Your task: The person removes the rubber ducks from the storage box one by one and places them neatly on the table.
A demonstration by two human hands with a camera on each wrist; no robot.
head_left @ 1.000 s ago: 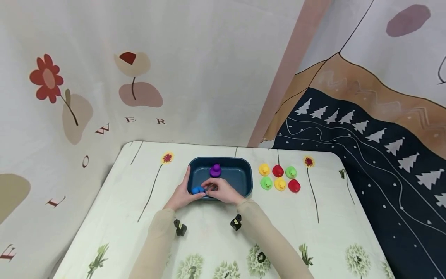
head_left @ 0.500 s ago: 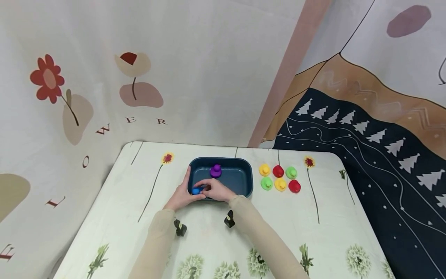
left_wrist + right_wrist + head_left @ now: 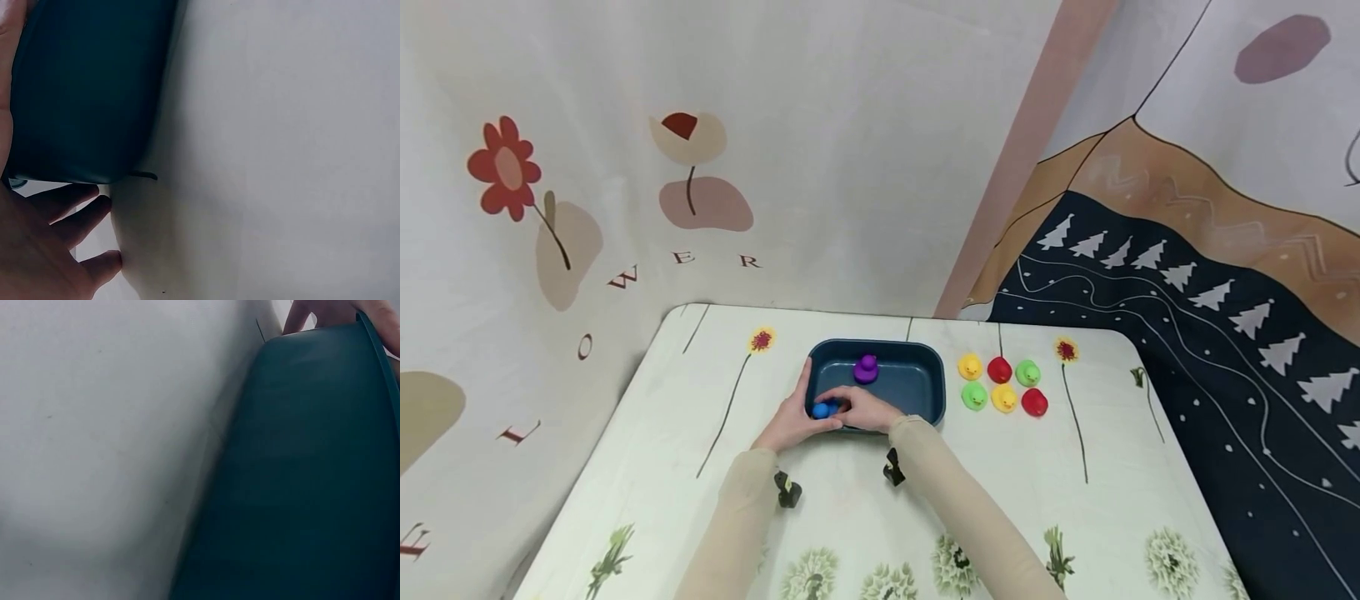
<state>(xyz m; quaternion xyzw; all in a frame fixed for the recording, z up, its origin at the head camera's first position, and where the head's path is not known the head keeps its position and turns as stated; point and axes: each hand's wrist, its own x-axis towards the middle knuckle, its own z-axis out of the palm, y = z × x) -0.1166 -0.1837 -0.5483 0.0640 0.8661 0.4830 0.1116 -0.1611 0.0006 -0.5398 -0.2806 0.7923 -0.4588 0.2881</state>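
Observation:
My left hand [image 3: 792, 423] holds the near-left corner of a dark blue rectangular tray [image 3: 936, 371], its thumb along the front rim and its fingers against the end wall. In the left wrist view those fingers lie spread along the outside of the tray [image 3: 94, 94]. Reaching over the front rim, my right hand [image 3: 867, 408] pinches a small blue rubber duck [image 3: 821, 411] in the same corner. Its fingers partly hide the duck. A purple rubber duck [image 3: 866, 369] stands inside the tray near the back wall, apart from both hands.
Right of the tray, several small rubber ducks stand in two rows, among them a yellow duck [image 3: 970, 367], a red duck [image 3: 1034, 402] and a green duck [image 3: 1027, 372]. A flower-print cloth [image 3: 647, 467] covers the table, and printed curtains [image 3: 850, 167] hang behind it.
My right hand has moved left inside the tray, onto the blue duck, and then stayed nearly still. My left hand, the tray and the purple duck have kept their places.

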